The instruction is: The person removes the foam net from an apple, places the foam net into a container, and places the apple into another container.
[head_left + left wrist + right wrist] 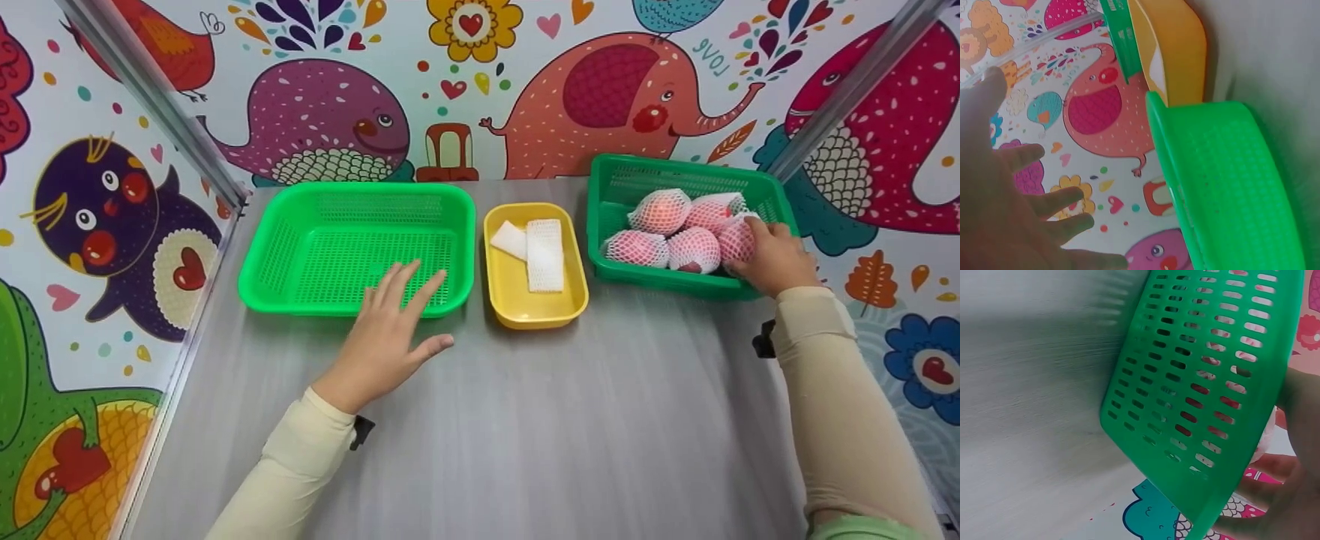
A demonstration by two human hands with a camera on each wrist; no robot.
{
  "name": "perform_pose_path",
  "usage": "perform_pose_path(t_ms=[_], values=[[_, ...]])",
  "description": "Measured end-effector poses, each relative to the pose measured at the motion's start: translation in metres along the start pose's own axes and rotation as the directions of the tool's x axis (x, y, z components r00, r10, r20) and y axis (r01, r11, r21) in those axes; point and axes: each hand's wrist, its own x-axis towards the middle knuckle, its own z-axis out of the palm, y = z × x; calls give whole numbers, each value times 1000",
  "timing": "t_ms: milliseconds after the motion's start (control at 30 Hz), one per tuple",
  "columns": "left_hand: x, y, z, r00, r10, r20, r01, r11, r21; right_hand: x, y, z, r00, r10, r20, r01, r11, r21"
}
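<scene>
My right hand reaches over the right side of a dark green basket. Its fingers and thumb curl round a pinkish-red fruit in a white foam net. Several similar netted fruits lie beside it in the basket. In the right wrist view, the slotted basket wall hides most of that fruit, with the thumb and fingers at the rim. My left hand, fingers spread, holds nothing and overlaps the front edge of a bright green basket. That basket has no contents showing.
Between the baskets stands a yellow tray holding two white foam net sleeves. Grey tabletop extends in front. Cartoon-printed walls enclose the back and sides, with metal posts at the corners.
</scene>
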Motion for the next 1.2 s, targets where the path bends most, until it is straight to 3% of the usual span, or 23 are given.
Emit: perform_pose_path(t_ms=[300,700,1000,1200], values=[[33,25,7,997,61,39,-61,998,-21,2,1,1,999,8,-46,-7,1000,10],[53,42,19,990,120,73,-117,992,-48,7,4,4,998,-11,-63,10,1000,-20],[52,49,22,987,154,45,-151,986,-65,-1,6,7,985,-17,-170,27,998,54],[47,52,17,986,159,48,-155,985,-72,-18,-10,2,956,9,-293,45,983,176]])
